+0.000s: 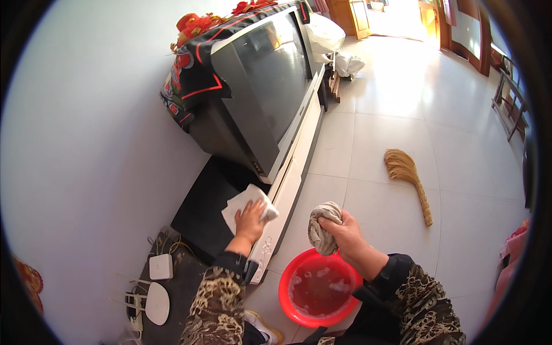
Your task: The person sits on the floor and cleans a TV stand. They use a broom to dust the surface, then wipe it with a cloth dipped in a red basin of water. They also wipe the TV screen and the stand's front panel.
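Note:
My left hand presses a folded white cloth onto the black top of the TV stand, close to its pale front edge. A crumpled, greyish-beige rag is bunched in my right hand, held up in the air. Under that hand, a red plastic basin on the floor holds cloudy water with some suds. Beyond my left hand, a large CRT television stands on the same stand, its top draped with a black cloth with red trim.
A straw hand broom lies on the tiled floor to the right. A white router, a white box and cables sit at lower left. Red artificial flowers top the television. White bags stand behind it, near an open doorway.

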### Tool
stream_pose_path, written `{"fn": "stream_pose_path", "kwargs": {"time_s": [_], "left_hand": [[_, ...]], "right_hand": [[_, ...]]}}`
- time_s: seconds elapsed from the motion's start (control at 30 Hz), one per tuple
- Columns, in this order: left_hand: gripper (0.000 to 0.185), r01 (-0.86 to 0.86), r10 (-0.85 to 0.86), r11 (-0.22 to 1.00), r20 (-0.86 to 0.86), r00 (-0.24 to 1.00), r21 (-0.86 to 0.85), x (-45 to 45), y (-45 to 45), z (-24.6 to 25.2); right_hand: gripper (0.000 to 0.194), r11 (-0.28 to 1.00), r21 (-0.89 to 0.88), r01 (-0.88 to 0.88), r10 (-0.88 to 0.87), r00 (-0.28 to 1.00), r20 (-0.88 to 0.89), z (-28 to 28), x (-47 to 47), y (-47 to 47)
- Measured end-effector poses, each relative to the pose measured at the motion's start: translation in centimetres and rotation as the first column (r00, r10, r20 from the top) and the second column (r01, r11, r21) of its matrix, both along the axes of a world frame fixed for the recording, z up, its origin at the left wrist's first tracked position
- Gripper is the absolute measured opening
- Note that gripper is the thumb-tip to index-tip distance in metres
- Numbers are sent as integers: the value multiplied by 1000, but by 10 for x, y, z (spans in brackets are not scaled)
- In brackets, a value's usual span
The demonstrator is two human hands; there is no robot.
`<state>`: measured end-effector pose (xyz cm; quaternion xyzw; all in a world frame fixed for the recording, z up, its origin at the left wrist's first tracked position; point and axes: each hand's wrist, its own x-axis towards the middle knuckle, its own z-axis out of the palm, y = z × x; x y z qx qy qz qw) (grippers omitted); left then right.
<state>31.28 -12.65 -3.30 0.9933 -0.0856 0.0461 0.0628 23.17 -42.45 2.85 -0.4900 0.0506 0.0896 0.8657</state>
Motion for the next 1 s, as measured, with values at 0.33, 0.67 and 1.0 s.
{"fn": "stream_pose_path", "kwargs": {"time_s": [0.33, 0.67, 1.0], "left_hand": [[23, 84, -249, 866, 280, 927, 493, -63, 11, -15], [26, 58, -364, 790, 390, 846, 611, 64, -38, -31], [31, 49, -326, 822, 398, 858, 567, 67, -38, -42]], "right_hand": [[30, 988, 111, -105, 107, 994, -19, 34, -27, -24], [39, 966, 115, -232, 241, 968, -76, 55, -29, -32], [29, 985, 135, -107, 114, 993, -43, 41, -24, -16]]}}
